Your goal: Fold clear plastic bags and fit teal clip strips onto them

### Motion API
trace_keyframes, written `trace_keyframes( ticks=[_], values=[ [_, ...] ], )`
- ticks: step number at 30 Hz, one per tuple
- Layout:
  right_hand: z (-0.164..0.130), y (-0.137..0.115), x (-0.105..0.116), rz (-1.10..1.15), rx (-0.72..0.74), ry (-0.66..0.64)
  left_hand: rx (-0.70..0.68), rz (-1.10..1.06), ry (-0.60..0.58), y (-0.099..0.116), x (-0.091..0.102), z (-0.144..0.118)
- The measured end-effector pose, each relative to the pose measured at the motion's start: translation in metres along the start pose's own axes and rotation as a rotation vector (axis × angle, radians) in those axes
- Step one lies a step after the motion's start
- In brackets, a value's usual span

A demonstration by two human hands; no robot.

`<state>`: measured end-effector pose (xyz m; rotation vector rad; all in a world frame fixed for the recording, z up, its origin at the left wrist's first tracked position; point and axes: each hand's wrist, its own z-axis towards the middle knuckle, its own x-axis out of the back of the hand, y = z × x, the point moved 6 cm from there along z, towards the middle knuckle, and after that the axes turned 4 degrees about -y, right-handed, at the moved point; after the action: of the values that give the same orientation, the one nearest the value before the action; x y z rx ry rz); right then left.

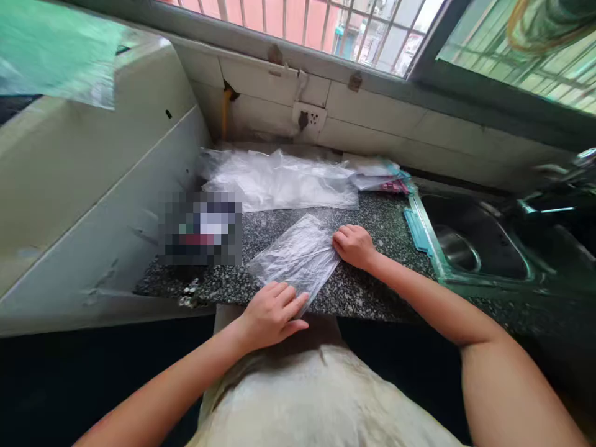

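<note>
A clear, creased plastic bag (295, 254) lies flat and slanted on the speckled granite counter (372, 292). My right hand (354, 246) has its fingers curled down on the bag's right edge, gripping it. At the near end, my left hand (275, 312) rests by the bag's edge, its index finger stretched out and its thumb apart. Behind the bag, against the wall, a heap of clear plastic bags (288, 180) is spread out. Beside that heap sit flat packets (377, 174) with some pink showing.
A sink (465, 236) is set into the counter at right, with a light-blue plastic piece (418, 231) at its left rim. A pixelated patch hides something at left. A wall socket (310, 118) holds a dark plug. A barred window (302, 22) is above.
</note>
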<state>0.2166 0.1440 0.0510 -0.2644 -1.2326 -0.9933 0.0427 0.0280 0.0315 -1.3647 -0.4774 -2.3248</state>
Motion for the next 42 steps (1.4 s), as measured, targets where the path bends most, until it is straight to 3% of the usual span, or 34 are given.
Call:
trace_keyframes(
  ticks=[5, 11, 17, 21, 27, 34, 42],
  values=[
    [-0.019, -0.005, 0.025, 0.112, 0.01, -0.015, -0.12, 0.078, 0.085, 0.013, 0.006, -0.007],
    [-0.048, -0.061, 0.06, 0.333, 0.181, 0.065, -0.119, 0.078, 0.13, 0.019, 0.015, 0.004],
    [-0.054, -0.085, 0.066, 0.326, 0.214, 0.099, -0.166, 0.091, 0.113, 0.033, 0.017, 0.023],
    [-0.057, -0.081, 0.066, 0.33, 0.198, 0.11, -0.102, 0.108, 0.09, 0.031, 0.014, 0.024],
    [-0.07, -0.064, 0.072, 0.406, 0.092, 0.138, 0.033, 0.154, 0.073, 0.01, 0.017, 0.004],
    [-0.082, -0.046, 0.077, 0.541, 0.045, 0.205, 0.047, 0.131, 0.074, -0.01, 0.021, 0.0],
    [-0.092, -0.034, 0.074, 0.637, 0.009, 0.233, -0.026, 0.03, -0.024, -0.041, 0.011, 0.027]
  ],
)
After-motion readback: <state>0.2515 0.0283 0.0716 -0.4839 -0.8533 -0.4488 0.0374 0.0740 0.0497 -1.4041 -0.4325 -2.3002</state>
